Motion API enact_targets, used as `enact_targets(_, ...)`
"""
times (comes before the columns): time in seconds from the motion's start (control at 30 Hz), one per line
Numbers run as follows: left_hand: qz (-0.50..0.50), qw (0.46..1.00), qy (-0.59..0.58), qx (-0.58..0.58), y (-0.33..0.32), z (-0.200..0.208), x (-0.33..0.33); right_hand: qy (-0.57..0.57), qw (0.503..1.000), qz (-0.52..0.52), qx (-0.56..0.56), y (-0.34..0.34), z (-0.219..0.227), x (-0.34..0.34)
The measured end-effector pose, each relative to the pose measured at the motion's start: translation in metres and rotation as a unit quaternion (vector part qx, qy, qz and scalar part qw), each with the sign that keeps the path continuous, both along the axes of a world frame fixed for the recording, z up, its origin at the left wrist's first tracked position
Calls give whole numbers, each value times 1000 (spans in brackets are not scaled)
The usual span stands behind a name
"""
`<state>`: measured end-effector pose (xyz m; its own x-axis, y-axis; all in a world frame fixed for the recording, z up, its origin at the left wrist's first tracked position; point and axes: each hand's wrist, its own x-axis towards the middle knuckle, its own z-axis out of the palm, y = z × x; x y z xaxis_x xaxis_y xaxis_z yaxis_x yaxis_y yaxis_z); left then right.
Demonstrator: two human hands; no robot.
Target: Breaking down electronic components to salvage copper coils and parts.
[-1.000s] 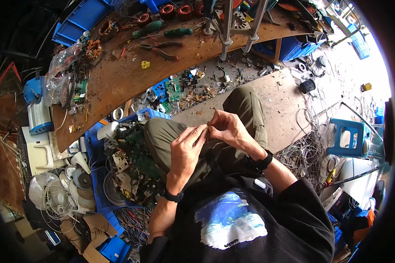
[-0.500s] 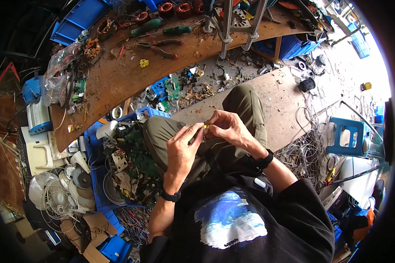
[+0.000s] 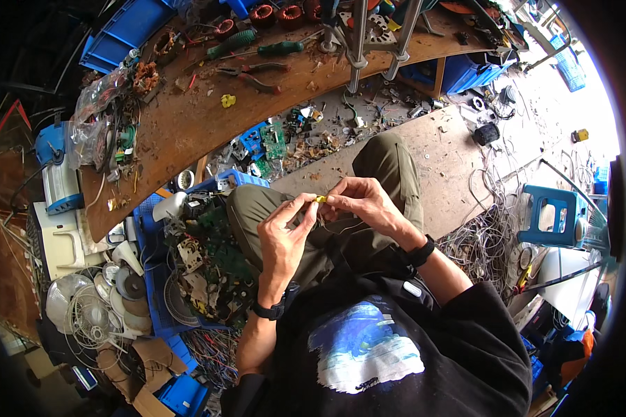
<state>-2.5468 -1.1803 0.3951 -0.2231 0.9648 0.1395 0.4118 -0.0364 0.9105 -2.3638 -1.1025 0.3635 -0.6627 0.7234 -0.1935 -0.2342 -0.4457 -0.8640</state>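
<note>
Between my fingertips, above my lap, is a small yellow piece (image 3: 320,199), too small for me to tell its kind. My left hand (image 3: 285,233) pinches it from the left with thumb and forefinger. From the right, my right hand (image 3: 365,205) pinches its other end, the remaining fingers curled. A thin pale wire (image 3: 351,230) seems to hang below the right hand. On the wooden bench ahead lie another yellow piece (image 3: 228,101), red-handled pliers (image 3: 257,82) and a green-handled screwdriver (image 3: 281,48).
To my left a blue crate (image 3: 161,306) holds circuit boards, with fan parts (image 3: 94,309) beyond it. A heap of cables (image 3: 476,243) and a blue stool (image 3: 553,217) stand to my right. Metal posts (image 3: 358,52) rise at the bench edge; scraps litter the floor beneath.
Both hands have shifted slightly around the yellow piece. The left forefinger and thumb now spread farther apart behind the fingertips, and more of the piece shows.
</note>
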Motion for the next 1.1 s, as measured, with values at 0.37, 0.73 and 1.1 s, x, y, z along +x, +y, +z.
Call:
enact_targets(0.37,-26,998,53,-38,0,15,0,19,1000,20,-7,2,-2,0)
enact_targets(0.73,-22,1000,4,-6,0,0,-1,6,1000,21,20,1,-5,4)
enact_targets(1.1,-43,972,-182,-144,-4,0,-7,-117,985,24,125,-6,7,1)
